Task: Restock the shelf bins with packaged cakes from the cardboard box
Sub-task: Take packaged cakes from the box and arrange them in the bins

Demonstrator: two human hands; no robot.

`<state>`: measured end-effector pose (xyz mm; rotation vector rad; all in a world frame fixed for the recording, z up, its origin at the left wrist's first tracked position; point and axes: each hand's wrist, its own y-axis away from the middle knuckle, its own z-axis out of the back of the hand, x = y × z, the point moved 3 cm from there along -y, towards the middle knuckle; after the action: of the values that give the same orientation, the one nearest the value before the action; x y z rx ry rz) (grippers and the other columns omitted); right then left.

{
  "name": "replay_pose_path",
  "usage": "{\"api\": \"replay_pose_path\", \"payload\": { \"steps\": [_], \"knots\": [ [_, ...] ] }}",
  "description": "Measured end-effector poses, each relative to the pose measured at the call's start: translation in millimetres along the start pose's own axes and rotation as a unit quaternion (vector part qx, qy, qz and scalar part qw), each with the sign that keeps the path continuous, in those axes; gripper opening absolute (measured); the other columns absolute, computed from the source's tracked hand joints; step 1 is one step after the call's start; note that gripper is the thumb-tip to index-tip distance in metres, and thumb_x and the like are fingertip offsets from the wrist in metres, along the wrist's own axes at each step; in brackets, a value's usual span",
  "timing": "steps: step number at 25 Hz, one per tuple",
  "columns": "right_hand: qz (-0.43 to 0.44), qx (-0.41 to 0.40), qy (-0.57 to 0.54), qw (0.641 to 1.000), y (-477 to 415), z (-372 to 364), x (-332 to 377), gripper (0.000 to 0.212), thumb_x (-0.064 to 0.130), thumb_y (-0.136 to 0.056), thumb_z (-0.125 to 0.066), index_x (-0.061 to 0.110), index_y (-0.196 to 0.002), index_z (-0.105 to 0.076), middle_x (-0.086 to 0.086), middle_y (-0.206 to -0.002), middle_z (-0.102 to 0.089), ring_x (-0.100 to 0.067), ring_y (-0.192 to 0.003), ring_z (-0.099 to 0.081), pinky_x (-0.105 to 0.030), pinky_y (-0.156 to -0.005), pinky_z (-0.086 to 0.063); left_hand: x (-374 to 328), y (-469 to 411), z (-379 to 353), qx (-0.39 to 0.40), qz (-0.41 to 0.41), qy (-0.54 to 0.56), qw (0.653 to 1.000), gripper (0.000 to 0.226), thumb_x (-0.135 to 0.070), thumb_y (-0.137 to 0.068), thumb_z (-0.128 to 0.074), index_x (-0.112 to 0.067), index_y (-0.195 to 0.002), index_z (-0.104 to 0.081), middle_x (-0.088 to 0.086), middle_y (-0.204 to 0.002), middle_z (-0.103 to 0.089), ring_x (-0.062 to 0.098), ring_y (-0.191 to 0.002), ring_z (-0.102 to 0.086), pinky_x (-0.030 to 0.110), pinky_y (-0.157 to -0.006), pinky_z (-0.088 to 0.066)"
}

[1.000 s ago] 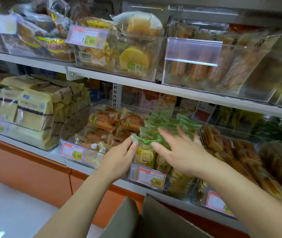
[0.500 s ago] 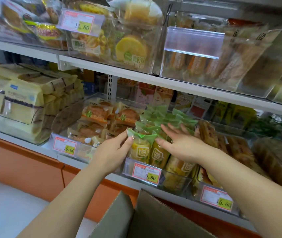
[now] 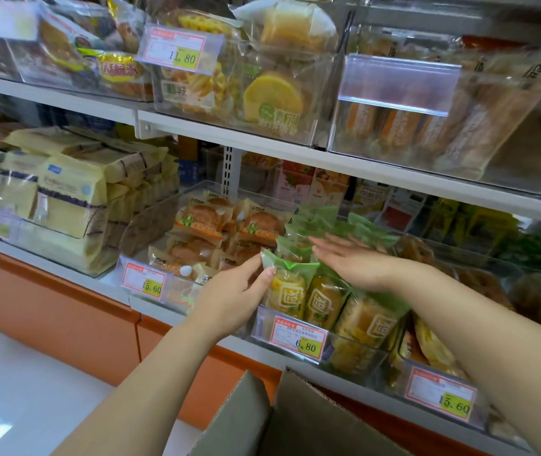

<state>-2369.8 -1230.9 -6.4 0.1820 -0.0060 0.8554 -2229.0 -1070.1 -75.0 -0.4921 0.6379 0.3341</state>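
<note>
Several green-topped packaged cakes (image 3: 320, 301) stand upright in a clear shelf bin (image 3: 358, 355) tagged 6.80 on the lower shelf. My left hand (image 3: 233, 296) pinches the left edge of the front cake pack (image 3: 287, 287) between thumb and fingers. My right hand (image 3: 354, 261) lies flat, fingers spread, on the green tops of the packs behind it. The open cardboard box (image 3: 295, 419) sits below my arms at the bottom edge; its contents are hidden.
A bin of brown buns (image 3: 210, 232) tagged 15.60 stands left of the cakes, yellow bread bags (image 3: 65, 199) further left. Another bin (image 3: 440, 366) is at the right. The upper shelf (image 3: 295, 153) overhangs with clear bins. Orange base panel (image 3: 48, 307) below.
My right hand has flattened and slid slightly back over the green pack tops. My left hand keeps its pinch on the front pack. The camera has shifted closer and a little downward.
</note>
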Motion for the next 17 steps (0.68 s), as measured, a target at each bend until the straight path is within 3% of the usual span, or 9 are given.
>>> {"api": "replay_pose_path", "payload": {
  "steps": [3, 7, 13, 17],
  "knots": [
    [-0.027, -0.036, -0.025, 0.999, -12.3, 11.8, -9.5, 0.06, 0.075, -0.088, -0.004, 0.058, -0.145, -0.002, 0.016, -0.16, 0.011, -0.024, -0.146, 0.019, -0.062, -0.112, 0.015, 1.3, -0.1, -0.4, 0.0, 0.004, 0.004, 1.0, 0.047, -0.063, -0.094, -0.023, -0.045, -0.129, -0.05, -0.012, -0.097, -0.071, 0.01, -0.089, -0.063, 0.037, -0.079, -0.053],
    [-0.029, 0.007, -0.007, 1.0, -24.6, -9.6, -4.1, 0.059, 0.076, -0.087, -0.008, 0.06, -0.144, -0.003, 0.016, -0.159, 0.015, -0.029, -0.147, 0.014, -0.063, -0.111, 0.011, 1.7, -1.9, 0.2, -0.007, -0.004, 0.006, 1.0, 0.043, -0.061, -0.096, -0.026, -0.046, -0.13, -0.049, -0.011, -0.094, -0.071, 0.008, -0.086, -0.063, 0.037, -0.077, -0.053],
    [-0.022, -0.019, -0.04, 0.999, -0.2, 21.6, -34.4, 0.061, 0.077, -0.086, -0.007, 0.058, -0.144, -0.005, 0.016, -0.16, 0.005, -0.022, -0.148, 0.012, -0.059, -0.116, 0.006, 2.2, -2.0, 0.6, -0.013, -0.005, -0.006, 1.0, 0.047, -0.065, -0.094, -0.024, -0.046, -0.127, -0.051, -0.011, -0.093, -0.071, 0.008, -0.085, -0.063, 0.038, -0.075, -0.053],
    [-0.052, -0.002, -0.03, 0.998, 13.6, -9.7, -45.4, 0.059, 0.073, -0.089, -0.009, 0.057, -0.146, -0.005, 0.012, -0.161, 0.005, -0.021, -0.149, 0.01, -0.057, -0.117, 0.004, -0.4, -0.4, 0.3, -0.01, 0.0, -0.013, 1.0, 0.056, -0.072, -0.085, -0.02, -0.046, -0.123, -0.052, -0.014, -0.094, -0.069, 0.01, -0.088, -0.062, 0.034, -0.073, -0.052]
  ]
}}
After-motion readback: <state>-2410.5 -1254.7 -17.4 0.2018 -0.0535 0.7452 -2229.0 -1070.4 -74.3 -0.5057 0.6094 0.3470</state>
